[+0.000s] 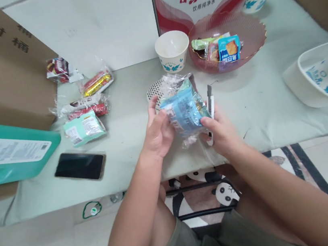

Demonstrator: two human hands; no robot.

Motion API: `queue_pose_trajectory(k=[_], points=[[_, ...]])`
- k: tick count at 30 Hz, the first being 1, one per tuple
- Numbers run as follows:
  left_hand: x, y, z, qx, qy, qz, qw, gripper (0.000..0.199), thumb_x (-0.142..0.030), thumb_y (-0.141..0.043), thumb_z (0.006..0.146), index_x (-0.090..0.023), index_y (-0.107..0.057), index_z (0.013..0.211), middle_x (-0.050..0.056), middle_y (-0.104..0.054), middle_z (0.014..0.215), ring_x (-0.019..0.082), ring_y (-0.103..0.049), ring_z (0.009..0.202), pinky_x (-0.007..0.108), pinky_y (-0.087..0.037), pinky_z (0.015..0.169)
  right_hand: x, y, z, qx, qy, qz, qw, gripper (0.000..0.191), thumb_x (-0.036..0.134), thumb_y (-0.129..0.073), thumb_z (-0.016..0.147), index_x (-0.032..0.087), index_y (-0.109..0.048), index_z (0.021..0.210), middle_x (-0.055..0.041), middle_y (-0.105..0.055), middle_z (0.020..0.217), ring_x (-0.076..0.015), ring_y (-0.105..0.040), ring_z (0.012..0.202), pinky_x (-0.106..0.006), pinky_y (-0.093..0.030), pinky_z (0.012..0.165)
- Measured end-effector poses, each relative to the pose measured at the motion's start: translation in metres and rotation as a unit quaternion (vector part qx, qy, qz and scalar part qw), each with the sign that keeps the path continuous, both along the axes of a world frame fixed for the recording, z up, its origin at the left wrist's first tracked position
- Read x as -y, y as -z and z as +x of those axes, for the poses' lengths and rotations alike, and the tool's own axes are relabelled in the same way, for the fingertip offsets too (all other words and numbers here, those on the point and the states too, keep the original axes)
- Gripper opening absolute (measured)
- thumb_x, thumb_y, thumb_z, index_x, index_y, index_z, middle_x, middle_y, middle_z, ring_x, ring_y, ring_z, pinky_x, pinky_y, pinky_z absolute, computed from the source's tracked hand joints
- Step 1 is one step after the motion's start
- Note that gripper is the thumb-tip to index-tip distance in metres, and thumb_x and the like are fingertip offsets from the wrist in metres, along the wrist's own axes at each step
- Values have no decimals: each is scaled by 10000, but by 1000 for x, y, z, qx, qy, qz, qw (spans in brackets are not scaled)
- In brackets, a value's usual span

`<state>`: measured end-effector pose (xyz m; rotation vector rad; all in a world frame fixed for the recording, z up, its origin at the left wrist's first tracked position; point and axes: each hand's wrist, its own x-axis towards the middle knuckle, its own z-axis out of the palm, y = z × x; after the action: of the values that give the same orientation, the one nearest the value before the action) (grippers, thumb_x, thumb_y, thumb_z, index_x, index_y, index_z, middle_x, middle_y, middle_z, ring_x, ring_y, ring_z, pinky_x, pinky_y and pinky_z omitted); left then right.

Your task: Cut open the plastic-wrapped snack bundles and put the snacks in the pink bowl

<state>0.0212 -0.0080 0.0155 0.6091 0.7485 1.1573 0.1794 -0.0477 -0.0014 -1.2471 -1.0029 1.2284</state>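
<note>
Between my two hands is a clear plastic bag of blue snack packets (pixel 183 110), held above the table near its front edge. My left hand (pixel 160 133) grips the bag's left side, thumb in front and index finger raised. My right hand (pixel 225 130) is closed on the right side of the bag and also holds a white utility knife (pixel 211 107), its dark blade end pointing up. Part of the knife is hidden by the fingers. Just behind the bag lies a white perforated disc (pixel 153 90), partly covered. A paper cup (pixel 173 52) stands behind it.
A pink glass bowl (pixel 252 45) holds several wrapped snacks. To the left lie more snacks, including a mint-green packet (pixel 84 128), and a phone (pixel 80 166). A green jug (pixel 38 153) stands far left, a white basket (pixel 301 79) right, a white-and-red box (pixel 171 12) behind.
</note>
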Motion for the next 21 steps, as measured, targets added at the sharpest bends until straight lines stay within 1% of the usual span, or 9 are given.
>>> queue_pose_trajectory(k=[2,3,4,6,10,14,15,18,21], points=[[0,1,-4,-9,45,7,999,762,-532,-910,683,-263,-586,1319,76,-734,1253,317,-687,1242,425,-565,1030,0,1,0,-72,-30,-43,996,500,616,-711,779,261,-487,1051,49,-469,739,-102,-383,519,-223,-273,363],[0,2,-4,-16,65,10,998,770,-534,-915,675,-242,-596,1311,94,-738,1242,335,-689,1238,438,-567,1029,0,1,-1,-83,-41,-58,994,514,634,-717,778,261,-486,1045,51,-459,732,-99,-372,514,-219,-248,354],[0,3,-5,-22,77,11,997,782,-521,-924,667,-232,-596,1316,101,-745,1220,342,-694,1229,444,-568,1027,0,1,-1,-80,-46,-66,994,515,640,-721,783,261,-487,1042,52,-457,725,-99,-374,514,-217,-241,355],[1,4,-4,-35,76,11,996,814,-464,-938,671,-245,-566,1361,88,-751,1197,325,-710,1202,442,-570,1028,0,3,-1,-49,-40,-61,996,482,636,-707,819,261,-493,1032,58,-444,702,-98,-373,510,-219,-253,370],[2,4,-2,-51,61,12,997,887,-367,-938,705,-328,-472,1459,44,-719,1269,267,-719,1181,422,-568,1048,-2,9,5,55,2,0,998,369,573,-654,882,247,-510,980,46,-466,719,-111,-432,562,-245,-382,470],[0,3,-2,-52,14,7,999,934,-339,-937,710,-407,-426,1489,8,-693,1321,237,-691,1235,386,-548,1081,1,9,12,138,22,49,989,236,412,-611,880,245,-546,1032,17,-539,792,-148,-521,666,-296,-473,596],[0,3,-2,-49,-1,7,999,945,-344,-938,709,-420,-417,1494,6,-687,1339,236,-685,1249,380,-543,1087,2,8,13,158,15,62,985,236,358,-606,862,248,-551,1063,9,-557,823,-158,-541,697,-303,-483,616],[-3,3,-3,-34,-21,7,999,940,-354,-929,721,-431,-403,1496,5,-681,1352,237,-681,1256,379,-538,1092,5,5,14,227,-25,130,965,387,246,-629,791,257,-571,1174,-33,-580,942,-215,-603,904,-343,-529,716],[-4,5,-4,-30,-18,5,999,878,-337,-925,721,-411,-440,1449,-2,-688,1308,234,-687,1234,380,-541,1087,6,7,12,293,-31,215,931,439,278,-687,782,253,-620,1216,-92,-554,1086,-277,-574,1111,-446,-549,891]])
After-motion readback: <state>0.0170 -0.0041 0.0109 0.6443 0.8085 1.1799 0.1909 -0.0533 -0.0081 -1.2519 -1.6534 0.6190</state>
